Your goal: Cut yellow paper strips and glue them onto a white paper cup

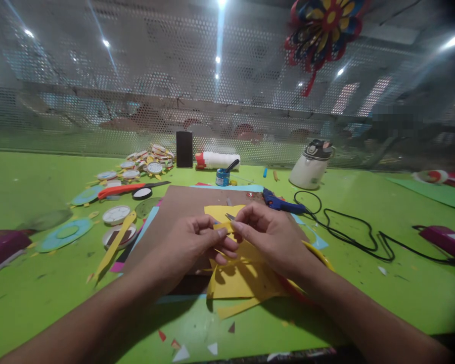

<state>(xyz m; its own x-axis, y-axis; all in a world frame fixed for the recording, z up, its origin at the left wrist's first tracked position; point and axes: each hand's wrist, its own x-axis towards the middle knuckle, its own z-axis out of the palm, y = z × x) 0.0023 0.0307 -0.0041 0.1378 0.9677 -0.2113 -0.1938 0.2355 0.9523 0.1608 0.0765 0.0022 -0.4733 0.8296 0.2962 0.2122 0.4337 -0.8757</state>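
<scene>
In front of me, my left hand (208, 237) pinches a small strip of yellow paper (223, 227) between thumb and fingers. My right hand (263, 230) is closed close beside it, with a pointed metal blade (230, 217) sticking out from its fingertips toward the strip. The rest of that tool is hidden by the hand. Below both hands lie sheets of yellow paper (246, 280), on a brown board (174, 212). A curved yellow rim (320, 254), with red lower down, shows beside my right wrist; I cannot tell whether it joins the blade.
A blue glue gun (282, 203) with a black cord lies right of the board. Behind stand a blue jar (222, 177), a dark phone-like slab (184, 149) and a white container (311, 164). Leftward are an orange cutter (121, 190), paper discs (66, 235) and a pile of rounds (153, 162).
</scene>
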